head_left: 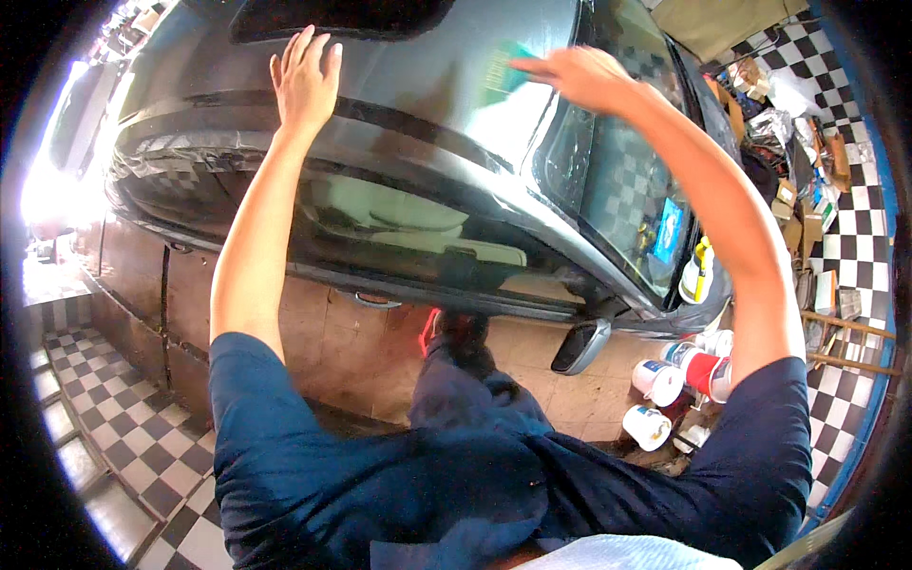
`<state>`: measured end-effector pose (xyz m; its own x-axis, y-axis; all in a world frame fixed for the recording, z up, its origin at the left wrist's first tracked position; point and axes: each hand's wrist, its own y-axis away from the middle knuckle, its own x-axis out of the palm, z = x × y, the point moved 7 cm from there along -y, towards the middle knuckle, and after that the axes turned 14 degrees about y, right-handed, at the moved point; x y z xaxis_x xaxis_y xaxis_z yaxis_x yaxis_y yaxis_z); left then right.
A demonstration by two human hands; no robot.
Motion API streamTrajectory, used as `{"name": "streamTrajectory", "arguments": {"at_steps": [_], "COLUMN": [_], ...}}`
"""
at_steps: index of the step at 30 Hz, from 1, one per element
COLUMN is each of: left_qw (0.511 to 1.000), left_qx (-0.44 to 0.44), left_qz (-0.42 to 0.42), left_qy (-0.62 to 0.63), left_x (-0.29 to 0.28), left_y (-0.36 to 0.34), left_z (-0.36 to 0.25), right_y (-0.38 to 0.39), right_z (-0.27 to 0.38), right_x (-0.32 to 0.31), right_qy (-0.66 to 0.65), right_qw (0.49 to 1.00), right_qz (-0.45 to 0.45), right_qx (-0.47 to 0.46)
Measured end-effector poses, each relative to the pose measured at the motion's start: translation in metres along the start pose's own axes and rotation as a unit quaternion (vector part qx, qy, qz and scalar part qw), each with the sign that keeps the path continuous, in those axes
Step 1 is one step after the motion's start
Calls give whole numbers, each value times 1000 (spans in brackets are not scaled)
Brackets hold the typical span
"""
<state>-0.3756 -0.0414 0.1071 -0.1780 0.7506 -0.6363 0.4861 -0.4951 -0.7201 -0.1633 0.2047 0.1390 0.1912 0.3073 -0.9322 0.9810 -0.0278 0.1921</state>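
Observation:
My left hand (306, 81) lies with its fingers outstretched on the dark car roof (418, 81), next to the edge of the black sunroof panel (342, 14). It holds nothing. Farther right, my right hand (591, 78) is at the roof's edge above the windshield (632, 161). Its fingers are closed on a flat green piece (503, 72) that lies against the roof. Motion blurs this piece, and I cannot make out its exact kind.
The side mirror (580, 346) juts out below the windshield. Several white buckets (657, 381) stand by the car's front. A white and yellow container (698, 273) rests near the windshield. Boxes and bags (788, 161) clutter the checkered tiles (855, 233) at right.

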Motion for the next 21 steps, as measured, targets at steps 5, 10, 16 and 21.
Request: {"name": "streamTrajectory", "arguments": {"at_steps": [5,10,16,21], "left_qw": [999,1000,999,998], "left_qx": [-10,-22,-44,-37], "left_qz": [26,-7,20,40], "left_qy": [-25,-4,-8,-13], "left_x": [24,18,19,16], "left_y": [8,7,6,3], "left_z": [4,-5,-10,-12], "right_y": [-25,131,94,-93], "right_z": [58,1,-70,-66], "right_x": [9,102,34,-54], "right_qy": [6,7,48,42], "right_qw": [1000,976,991,996], "right_qz": [-11,213,89,-66], "right_qx": [1,53,88,48]}}
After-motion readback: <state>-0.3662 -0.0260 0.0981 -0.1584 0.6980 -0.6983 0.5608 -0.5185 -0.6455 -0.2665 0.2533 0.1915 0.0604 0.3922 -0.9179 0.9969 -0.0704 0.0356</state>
